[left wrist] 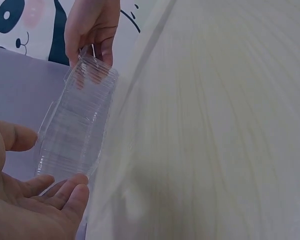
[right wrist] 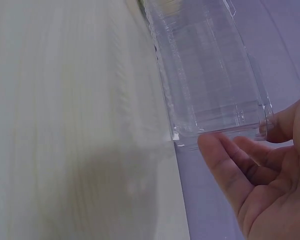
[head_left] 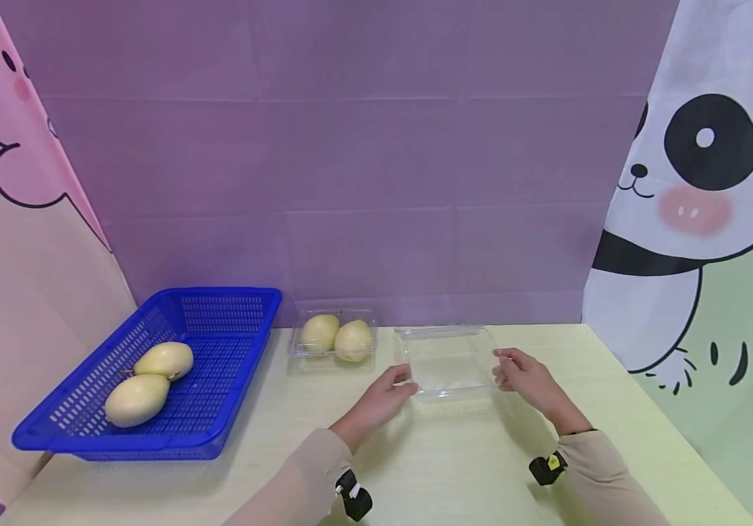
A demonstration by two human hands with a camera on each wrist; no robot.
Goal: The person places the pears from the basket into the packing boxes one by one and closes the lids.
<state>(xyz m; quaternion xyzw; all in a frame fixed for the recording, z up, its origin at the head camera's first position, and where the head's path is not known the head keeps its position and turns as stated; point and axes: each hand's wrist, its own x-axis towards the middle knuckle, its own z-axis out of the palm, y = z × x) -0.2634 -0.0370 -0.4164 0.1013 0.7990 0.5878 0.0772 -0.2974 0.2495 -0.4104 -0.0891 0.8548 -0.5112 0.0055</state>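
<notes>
A clear plastic box (head_left: 451,361) is held between both hands near the back of the table, by its left and right ends. My left hand (head_left: 385,398) grips the near left corner; in the left wrist view its thumb (left wrist: 22,137) is at the rim and its fingertips are under the end wall. My right hand (head_left: 526,380) pinches the right end, with the thumb (right wrist: 280,125) at the rim and the curled fingers against the end wall. No fruit shows inside this box.
Left of it, a second clear box (head_left: 297,347) contains two pale yellow round fruits (head_left: 353,340). A blue plastic basket (head_left: 228,394) at the left holds two more such fruits (head_left: 137,400). A purple cloth wall (head_left: 363,161) stands along the table's back edge.
</notes>
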